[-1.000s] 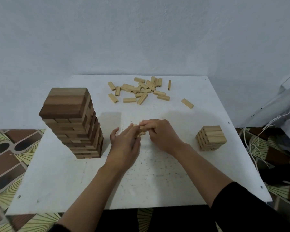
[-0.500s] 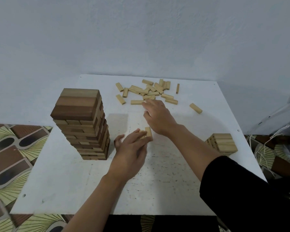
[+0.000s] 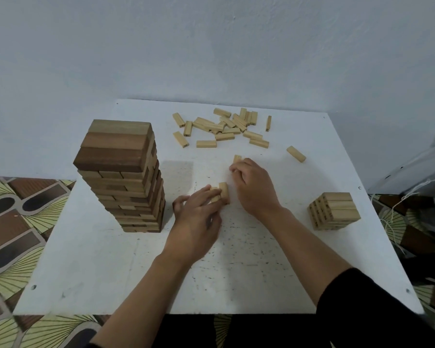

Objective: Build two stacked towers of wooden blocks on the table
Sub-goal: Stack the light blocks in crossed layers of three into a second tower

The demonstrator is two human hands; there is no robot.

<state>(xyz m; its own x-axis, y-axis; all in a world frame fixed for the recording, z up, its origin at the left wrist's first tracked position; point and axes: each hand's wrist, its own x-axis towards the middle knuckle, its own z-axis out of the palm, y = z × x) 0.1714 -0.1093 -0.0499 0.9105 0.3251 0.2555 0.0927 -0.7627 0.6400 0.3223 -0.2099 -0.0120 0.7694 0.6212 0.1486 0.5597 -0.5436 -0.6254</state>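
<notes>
While the tall tower (image 3: 121, 177) of pale and dark brown blocks is standing on the table's (image 3: 111, 272) left and the short pale tower (image 3: 334, 210) is sitting near its right edge, my left hand (image 3: 199, 219) is pressing nearly straight fingers against two pale blocks (image 3: 222, 193) mid-table. My right hand (image 3: 255, 187), fingers curled, is gripping another pale block (image 3: 237, 159), short of the loose pile (image 3: 224, 126).

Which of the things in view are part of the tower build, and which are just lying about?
Job:
tall tower
short tower
loose blocks
centre blocks, touched by left hand
block, gripped by right hand
table

Lying about:
grey plastic beside the table
white cord
patterned floor
</notes>
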